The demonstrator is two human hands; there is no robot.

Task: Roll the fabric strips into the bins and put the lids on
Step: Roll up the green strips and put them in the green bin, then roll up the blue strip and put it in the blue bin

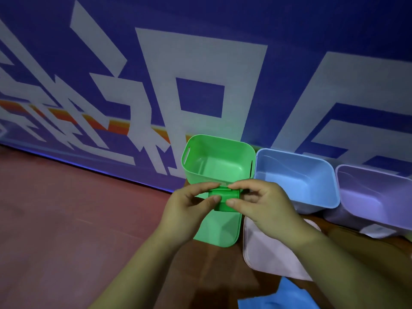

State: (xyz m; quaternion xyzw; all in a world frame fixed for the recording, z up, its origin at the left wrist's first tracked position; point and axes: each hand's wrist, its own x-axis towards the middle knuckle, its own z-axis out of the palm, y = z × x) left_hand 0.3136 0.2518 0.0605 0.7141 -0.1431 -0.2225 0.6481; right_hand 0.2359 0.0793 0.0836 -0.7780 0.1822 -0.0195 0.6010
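Observation:
Both hands hold a rolled green fabric strip just in front of the green bin. My left hand pinches the roll's left end between thumb and fingers. My right hand pinches its right end the same way. The green bin stands open against the wall, nothing inside it. A green lid lies flat under the roll, close to me. To the right stand an open blue bin and an open purple bin, both holding nothing that shows.
A pale pink lid lies right of the green lid, partly under my right forearm. A blue piece shows at the bottom edge. A blue and white wall banner stands directly behind the bins. Reddish floor spreads to the left.

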